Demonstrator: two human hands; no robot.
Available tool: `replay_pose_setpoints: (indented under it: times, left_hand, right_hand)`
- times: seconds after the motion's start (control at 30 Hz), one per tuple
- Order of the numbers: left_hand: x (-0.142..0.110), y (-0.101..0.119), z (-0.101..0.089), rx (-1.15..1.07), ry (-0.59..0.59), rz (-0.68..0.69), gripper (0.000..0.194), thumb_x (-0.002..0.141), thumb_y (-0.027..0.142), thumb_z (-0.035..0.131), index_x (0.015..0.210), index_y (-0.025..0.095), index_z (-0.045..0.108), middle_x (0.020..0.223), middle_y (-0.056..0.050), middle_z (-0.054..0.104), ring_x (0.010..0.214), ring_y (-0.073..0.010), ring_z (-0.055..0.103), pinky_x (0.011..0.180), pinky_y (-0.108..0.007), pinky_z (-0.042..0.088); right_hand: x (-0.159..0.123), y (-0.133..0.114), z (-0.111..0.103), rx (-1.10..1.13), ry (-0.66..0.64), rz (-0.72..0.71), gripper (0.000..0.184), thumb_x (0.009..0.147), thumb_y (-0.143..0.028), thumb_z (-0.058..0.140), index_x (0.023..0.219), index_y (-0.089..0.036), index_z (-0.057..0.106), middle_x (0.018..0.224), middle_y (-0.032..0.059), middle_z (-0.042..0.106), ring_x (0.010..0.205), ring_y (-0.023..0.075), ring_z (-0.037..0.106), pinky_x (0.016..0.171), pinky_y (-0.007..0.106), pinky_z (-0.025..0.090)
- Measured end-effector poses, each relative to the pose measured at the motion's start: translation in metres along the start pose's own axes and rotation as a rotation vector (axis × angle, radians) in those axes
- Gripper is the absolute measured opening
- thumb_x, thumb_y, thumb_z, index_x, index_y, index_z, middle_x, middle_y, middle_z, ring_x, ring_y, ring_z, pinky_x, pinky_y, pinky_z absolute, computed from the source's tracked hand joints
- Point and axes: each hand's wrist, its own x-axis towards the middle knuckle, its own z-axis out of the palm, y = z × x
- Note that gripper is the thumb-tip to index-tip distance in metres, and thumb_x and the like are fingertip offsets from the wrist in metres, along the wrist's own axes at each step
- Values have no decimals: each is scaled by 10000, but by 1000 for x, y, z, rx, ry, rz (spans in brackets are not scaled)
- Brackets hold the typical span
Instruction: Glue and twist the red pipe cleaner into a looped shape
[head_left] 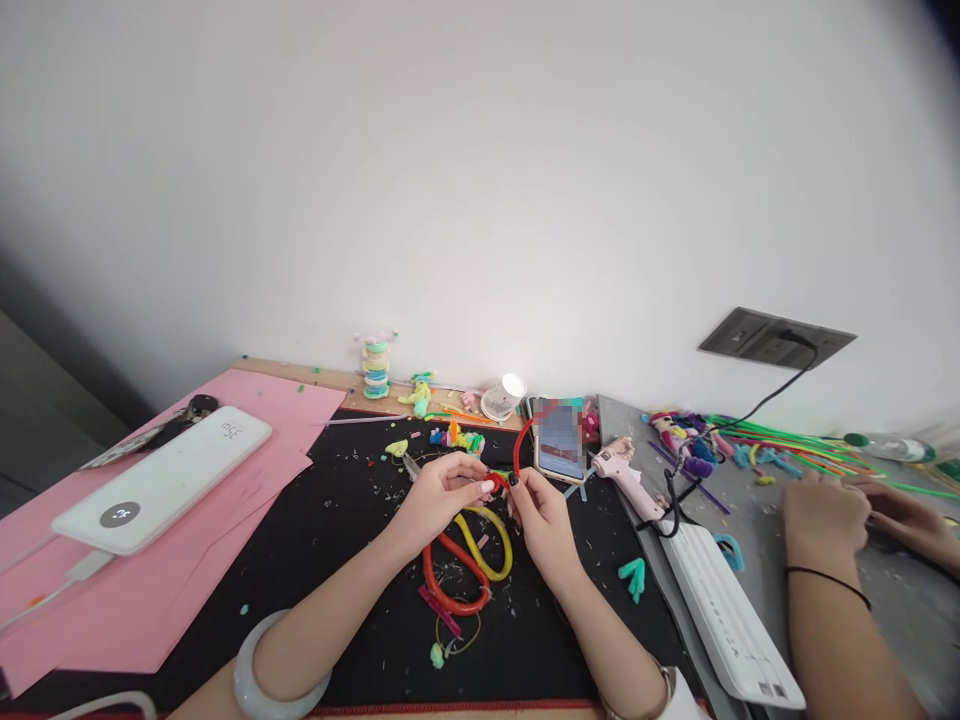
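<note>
My left hand (442,495) and my right hand (541,515) meet over a black mat (337,560). Both pinch a red pipe cleaner (519,450), which arcs up from my fingertips toward a phone (560,440). Beneath my hands lie scissors with a red and a yellow handle loop (469,565). A pale bangle (259,680) circles my left wrist. Small green and yellow fuzzy scraps (634,577) dot the mat.
A white power bank (165,478) rests on pink paper (150,600) at left. A pink glue gun (626,478) and a white keyboard (724,610) sit at right. Another person's hands (862,515) work beside a pile of pipe cleaners (780,445). Small finished figures (375,365) line the wall.
</note>
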Motion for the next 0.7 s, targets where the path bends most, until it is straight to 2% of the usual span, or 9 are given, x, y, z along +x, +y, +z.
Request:
replay_pose_setpoints:
  times: [0.13,0.37,0.7]
  left_hand:
    - [1,-3,-2,49,-23,37,196,689,247,703,804,154,574,748,-8,625,695,-135,620,667,-276,521]
    - [1,-6,-3,48,-90,28,228,708,258,690,882,164,577,773,-13,627,671,-134,621,663,-286,518]
    - [0,-4,-3,77,-117,36,192,714,293,680,826,148,623,744,-33,643,670,-148,623,664,-294,520]
  right_hand:
    - [0,-1,-1,-76,-18,-28,266,888,-349,430,697,-176,494,585,-51,405,523,100,364,494,215,296]
    - [0,-1,-2,-144,-23,-60,251,886,-326,427,708,-171,512,584,-47,407,529,100,367,493,209,292]
    - [-1,-1,-1,-62,-26,-15,264,879,-355,436,704,-171,507,568,-49,385,516,96,341,470,204,288]
